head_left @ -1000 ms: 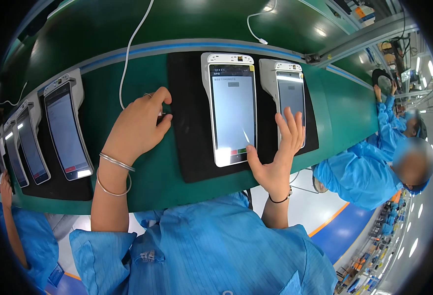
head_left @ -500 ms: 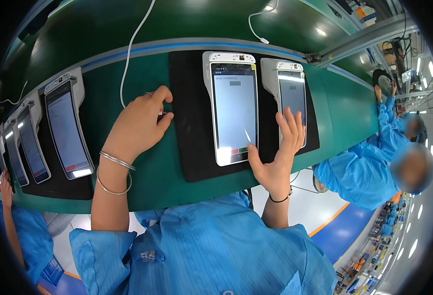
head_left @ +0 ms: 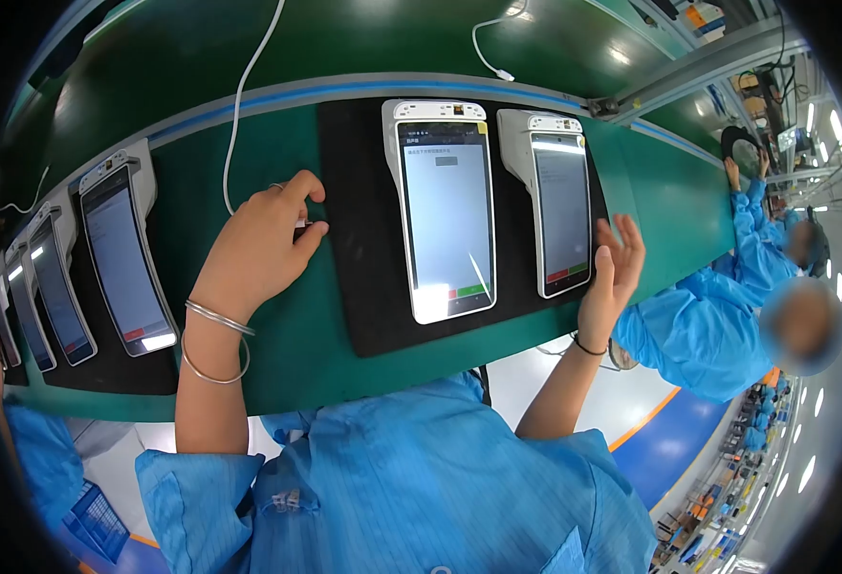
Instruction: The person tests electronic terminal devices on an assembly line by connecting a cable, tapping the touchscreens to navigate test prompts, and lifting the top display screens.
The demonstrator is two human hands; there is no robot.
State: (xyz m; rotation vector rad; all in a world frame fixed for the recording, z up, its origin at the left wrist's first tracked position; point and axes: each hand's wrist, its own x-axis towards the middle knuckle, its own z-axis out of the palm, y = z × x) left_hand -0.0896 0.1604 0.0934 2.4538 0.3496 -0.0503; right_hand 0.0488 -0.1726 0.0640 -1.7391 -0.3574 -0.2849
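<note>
Two white handheld payment terminals lie side by side on a black mat (head_left: 363, 325), screens up and lit. The larger-looking terminal (head_left: 445, 210) shows red and green buttons at its lower edge, as does the other terminal (head_left: 564, 206). My right hand (head_left: 614, 273) is just beyond the right terminal's lower right edge, fingers loosely spread and holding nothing. Left of the mat, my left hand (head_left: 263, 239) is closed over the green table. A white cable (head_left: 239, 105) runs down behind it, and a small white end shows between thumb and fingers.
More terminals (head_left: 126, 253) stand in a row on another black mat at left. A second white cable (head_left: 488, 62) lies past the metal rail (head_left: 296, 93). Co-workers in blue (head_left: 698, 330) sit at right; another's blue sleeve (head_left: 43, 459) shows at left, near a blue crate (head_left: 98, 521).
My right hand has moved right, off the two terminals' screens, uncovering the right terminal's buttons. That terminal's grey on-screen box has gone. My left hand keeps its closed grip.
</note>
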